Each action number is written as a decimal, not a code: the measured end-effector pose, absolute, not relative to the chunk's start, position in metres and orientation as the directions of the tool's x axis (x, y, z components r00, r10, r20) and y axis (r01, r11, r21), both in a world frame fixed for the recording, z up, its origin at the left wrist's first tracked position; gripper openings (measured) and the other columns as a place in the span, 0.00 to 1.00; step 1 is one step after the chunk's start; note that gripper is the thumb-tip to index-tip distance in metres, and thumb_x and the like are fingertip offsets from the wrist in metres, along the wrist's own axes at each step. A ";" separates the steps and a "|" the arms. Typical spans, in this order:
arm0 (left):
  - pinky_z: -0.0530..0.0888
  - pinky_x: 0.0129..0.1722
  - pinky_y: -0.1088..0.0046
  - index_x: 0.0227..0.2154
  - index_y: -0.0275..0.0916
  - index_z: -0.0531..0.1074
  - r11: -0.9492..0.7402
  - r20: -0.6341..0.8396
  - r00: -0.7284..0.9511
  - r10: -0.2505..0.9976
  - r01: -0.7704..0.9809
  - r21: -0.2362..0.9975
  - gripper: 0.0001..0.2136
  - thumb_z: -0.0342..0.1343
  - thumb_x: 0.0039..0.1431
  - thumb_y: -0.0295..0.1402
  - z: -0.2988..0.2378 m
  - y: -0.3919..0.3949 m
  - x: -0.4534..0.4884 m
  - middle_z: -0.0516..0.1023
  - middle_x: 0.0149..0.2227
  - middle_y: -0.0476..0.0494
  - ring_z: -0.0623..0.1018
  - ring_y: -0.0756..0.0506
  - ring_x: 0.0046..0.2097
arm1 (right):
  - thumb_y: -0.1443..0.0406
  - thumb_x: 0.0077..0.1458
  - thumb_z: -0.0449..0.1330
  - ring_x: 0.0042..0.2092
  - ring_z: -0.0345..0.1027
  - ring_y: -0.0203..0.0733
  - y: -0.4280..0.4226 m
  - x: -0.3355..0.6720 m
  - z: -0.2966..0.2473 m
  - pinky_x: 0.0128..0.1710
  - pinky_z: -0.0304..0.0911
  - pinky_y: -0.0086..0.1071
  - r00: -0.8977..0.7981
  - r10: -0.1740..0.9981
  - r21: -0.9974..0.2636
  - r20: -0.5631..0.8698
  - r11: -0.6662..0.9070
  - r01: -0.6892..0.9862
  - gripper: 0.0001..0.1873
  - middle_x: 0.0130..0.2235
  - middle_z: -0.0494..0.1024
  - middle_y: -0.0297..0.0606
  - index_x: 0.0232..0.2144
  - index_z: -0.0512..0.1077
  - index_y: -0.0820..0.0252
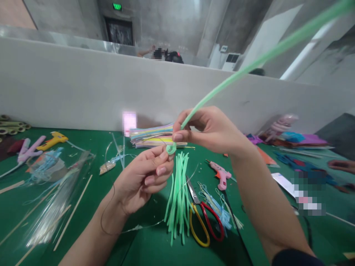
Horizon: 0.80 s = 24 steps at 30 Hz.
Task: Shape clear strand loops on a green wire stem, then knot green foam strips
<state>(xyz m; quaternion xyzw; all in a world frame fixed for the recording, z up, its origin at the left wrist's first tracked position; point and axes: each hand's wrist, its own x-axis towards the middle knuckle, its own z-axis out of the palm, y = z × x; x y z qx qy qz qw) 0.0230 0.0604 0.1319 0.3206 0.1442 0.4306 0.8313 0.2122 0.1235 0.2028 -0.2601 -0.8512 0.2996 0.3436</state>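
My left hand [145,175] is closed, pinching a small coiled end of a light green pipe cleaner [171,149] between thumb and fingers. My right hand [206,129] is closed just above it, gripping the same green pipe cleaner [249,66], whose long free end runs up to the top right. Both hands hover over a green table [94,147]. Directly below them lies a bundle of green pipe cleaner strips [179,194]. A thin wire loops around my left wrist.
Scissors with red and yellow handles [203,218] lie beside the green strips, with a pink glue gun [219,174] and pale blue strands [219,208] to their right. A stack of coloured sheets [151,135] sits behind. Clear plastic packaging [50,195], wooden sticks and a yellow glue gun [54,139] lie left. A white partition [83,88] backs the table.
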 end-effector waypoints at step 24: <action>0.49 0.13 0.88 0.35 0.35 0.76 0.338 0.109 0.573 0.812 -0.615 0.713 0.05 0.62 0.61 0.32 0.137 0.049 0.021 0.62 0.21 0.56 0.47 0.61 0.17 | 0.64 0.57 0.70 0.29 0.75 0.32 0.121 0.203 0.191 0.30 0.71 0.26 -0.743 0.596 -0.948 0.304 0.263 -0.177 0.10 0.28 0.82 0.33 0.29 0.74 0.60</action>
